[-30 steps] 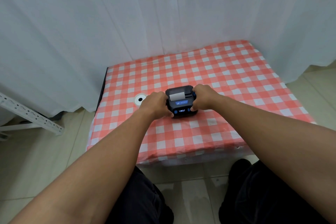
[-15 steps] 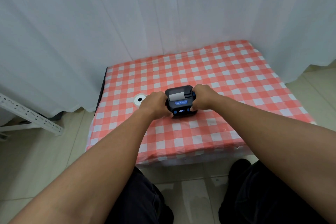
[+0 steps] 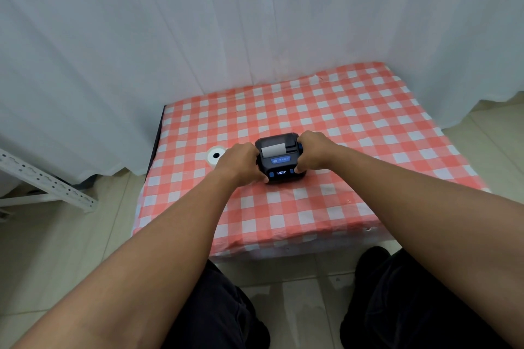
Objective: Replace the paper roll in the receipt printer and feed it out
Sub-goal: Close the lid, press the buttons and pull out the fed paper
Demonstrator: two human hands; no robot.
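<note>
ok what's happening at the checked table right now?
A person grips a small black receipt printer from both sides, left hand and right hand, on the red-and-white checked tablecloth. Its small display is lit, and a short strip of white paper shows at the top. A paper roll lies on the cloth just left of the left hand, untouched. Whether that roll is the old or the new one can't be told.

Red-and-white checked tablecloth point(image 3: 354, 110) covers a low table. White curtain point(image 3: 226, 22) hangs behind it. Perforated white metal rail point(image 3: 48, 181) sits at left on the beige tiled floor point(image 3: 56, 249).
</note>
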